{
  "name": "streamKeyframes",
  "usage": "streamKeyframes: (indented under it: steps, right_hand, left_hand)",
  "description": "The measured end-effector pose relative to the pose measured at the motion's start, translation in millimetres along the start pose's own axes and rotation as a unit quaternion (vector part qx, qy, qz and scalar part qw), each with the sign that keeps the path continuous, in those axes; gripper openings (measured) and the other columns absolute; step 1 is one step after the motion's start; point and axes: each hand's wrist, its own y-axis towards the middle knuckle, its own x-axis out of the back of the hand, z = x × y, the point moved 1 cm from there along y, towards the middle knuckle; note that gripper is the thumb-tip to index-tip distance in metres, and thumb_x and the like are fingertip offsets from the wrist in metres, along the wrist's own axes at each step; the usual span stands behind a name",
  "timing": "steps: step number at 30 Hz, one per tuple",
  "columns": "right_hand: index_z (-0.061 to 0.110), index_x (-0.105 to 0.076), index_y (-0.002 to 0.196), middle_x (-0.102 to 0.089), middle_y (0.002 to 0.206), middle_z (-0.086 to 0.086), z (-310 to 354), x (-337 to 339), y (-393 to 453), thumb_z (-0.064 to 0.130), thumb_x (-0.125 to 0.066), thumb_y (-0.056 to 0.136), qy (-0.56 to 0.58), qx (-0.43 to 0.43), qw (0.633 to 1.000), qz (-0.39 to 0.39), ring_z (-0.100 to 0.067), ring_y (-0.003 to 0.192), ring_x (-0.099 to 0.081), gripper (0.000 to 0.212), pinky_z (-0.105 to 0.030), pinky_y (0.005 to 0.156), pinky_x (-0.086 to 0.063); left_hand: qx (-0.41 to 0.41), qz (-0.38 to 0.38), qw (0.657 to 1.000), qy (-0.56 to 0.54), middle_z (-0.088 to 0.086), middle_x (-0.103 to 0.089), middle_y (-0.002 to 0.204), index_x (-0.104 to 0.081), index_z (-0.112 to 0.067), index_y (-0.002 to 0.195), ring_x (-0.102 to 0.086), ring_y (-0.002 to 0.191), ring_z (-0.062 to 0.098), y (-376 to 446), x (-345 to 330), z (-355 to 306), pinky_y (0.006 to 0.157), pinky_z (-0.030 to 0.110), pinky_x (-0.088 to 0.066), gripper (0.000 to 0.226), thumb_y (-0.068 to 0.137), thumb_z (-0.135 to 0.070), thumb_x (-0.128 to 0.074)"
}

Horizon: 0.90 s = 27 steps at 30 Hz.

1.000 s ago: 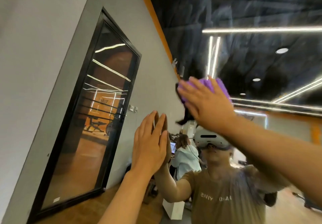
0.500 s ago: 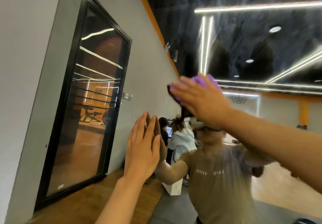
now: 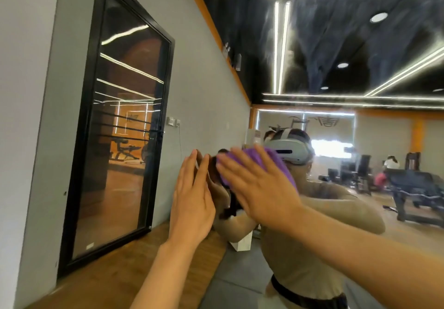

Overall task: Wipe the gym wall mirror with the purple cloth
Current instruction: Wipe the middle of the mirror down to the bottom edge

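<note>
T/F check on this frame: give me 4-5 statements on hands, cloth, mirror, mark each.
1. The right hand presses the purple cloth flat against the mirror. True.
2. The left hand holds a spray bottle. False: it holds nothing; its fingers are straight and it lies flat on the glass.
3. The cloth is left of the left hand. False: it is to the right of it, under the right hand.
4. A black-framed glass door shows at the left of the view. True.
5. The cloth is crumpled into a closed fist. False: the right hand's fingers are spread over it.
</note>
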Motion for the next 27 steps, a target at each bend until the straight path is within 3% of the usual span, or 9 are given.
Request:
streamKeyframes:
  steps: [4, 8, 12, 15, 19, 23, 27]
  right_hand:
    - [0.02, -0.033, 0.155, -0.027, 0.163, -0.002, 36, -19, -37, 0.04, -0.031, 0.099, 0.002, 0.069, 0.997, 0.033, -0.025, 0.152, -0.019, 0.06, -0.049, 0.124, 0.002]
    - [0.024, -0.036, 0.154, -0.034, 0.16, 0.002, 15, -12, -32, 0.038, -0.033, 0.102, 0.029, 0.139, 0.989, 0.044, -0.021, 0.151, -0.025, 0.054, -0.051, 0.122, -0.009]
    - [0.023, -0.043, 0.15, -0.042, 0.156, -0.001, -71, 19, 10, 0.037, -0.036, 0.103, 0.011, -0.007, 0.999, -0.032, -0.024, 0.146, -0.035, 0.05, -0.054, 0.121, -0.008]
    - [0.02, -0.043, 0.151, -0.042, 0.156, -0.003, -128, 43, 24, 0.038, -0.028, 0.104, 0.006, -0.134, 0.99, -0.04, -0.028, 0.147, -0.034, 0.052, -0.059, 0.12, -0.009]
    - [0.019, -0.043, 0.151, -0.04, 0.158, -0.004, -111, 36, 19, 0.037, -0.029, 0.105, -0.005, -0.188, 0.979, -0.078, -0.029, 0.148, -0.031, 0.051, -0.061, 0.121, -0.01]
    - [0.019, -0.04, 0.152, -0.037, 0.158, -0.005, -72, 25, -15, 0.038, -0.03, 0.103, -0.014, -0.122, 0.991, -0.059, -0.028, 0.149, -0.028, 0.053, -0.054, 0.122, -0.005]
    - [0.021, -0.037, 0.154, -0.028, 0.162, -0.003, -22, 7, -77, 0.037, -0.032, 0.101, 0.004, -0.047, 0.999, -0.011, -0.026, 0.152, -0.022, 0.056, -0.051, 0.124, 0.001]
  left_hand:
    - [0.017, 0.041, 0.998, 0.036, -0.024, 0.014, 0.155, -0.004, -0.044, 0.149, 0.008, 0.149, 0.003, -19, 1, 2, 0.122, 0.031, -0.013, 0.063, 0.104, -0.017, -0.038]
    - [0.01, 0.045, 0.998, 0.049, -0.024, 0.013, 0.159, -0.004, -0.042, 0.152, 0.014, 0.146, -0.004, -31, -3, 9, 0.119, 0.025, -0.003, 0.059, 0.105, -0.025, -0.036]
    - [0.029, 0.028, 0.998, 0.051, -0.032, 0.02, 0.154, -0.004, -0.042, 0.15, 0.022, 0.14, -0.013, -29, -9, 8, 0.113, 0.018, 0.007, 0.049, 0.104, -0.046, -0.02]
    - [0.057, 0.026, 0.997, 0.049, -0.029, 0.022, 0.156, 0.0, -0.041, 0.153, 0.025, 0.14, -0.01, -30, -13, 0, 0.115, 0.025, 0.004, 0.07, 0.091, -0.066, -0.019]
    - [0.088, 0.009, 0.995, 0.047, -0.016, 0.017, 0.163, -0.002, -0.033, 0.156, 0.019, 0.147, 0.003, -29, -17, -17, 0.118, 0.03, 0.001, 0.094, 0.08, -0.08, -0.03]
    - [0.103, 0.007, 0.994, 0.047, -0.013, 0.019, 0.162, 0.002, -0.031, 0.157, 0.018, 0.148, 0.007, -29, -17, -25, 0.118, 0.031, 0.001, 0.095, 0.081, -0.077, -0.035]
    - [0.09, 0.006, 0.996, -0.012, -0.016, 0.015, 0.161, -0.001, -0.041, 0.152, 0.011, 0.147, 0.006, -37, -24, -37, 0.121, 0.038, -0.008, 0.075, 0.095, -0.051, -0.048]
